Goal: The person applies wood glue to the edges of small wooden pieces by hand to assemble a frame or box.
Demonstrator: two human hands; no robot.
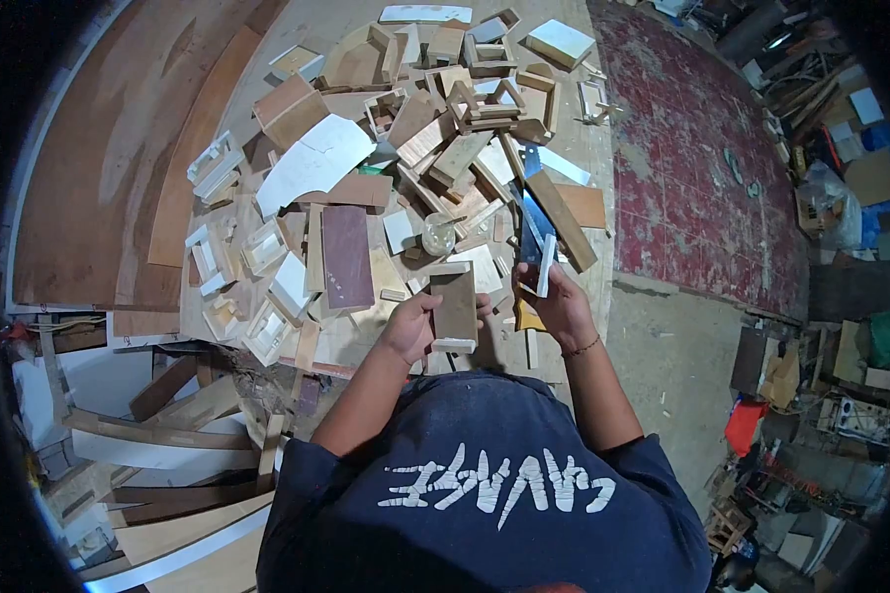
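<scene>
My left hand point(412, 326) is closed round a small brown wooden tray-like piece point(455, 308) with pale strips at its top and bottom ends; its fingertips show at the piece's right side. To the right, my right hand point(566, 304) grips a thin white-faced wooden strip point(546, 265), held upright between thumb and fingers. A handsaw point(534, 212) with a blue blade and yellow handle lies just behind that hand. Near both hands stands a round glass jar point(438, 235) with a stick in it.
A heap of wooden offcuts and small box frames point(485, 104) covers much of the worktable point(601, 188). A maroon board point(347, 257) and a white curved panel point(316, 163) lie left of the jar. Curved wooden parts point(158, 435) are stacked at lower left.
</scene>
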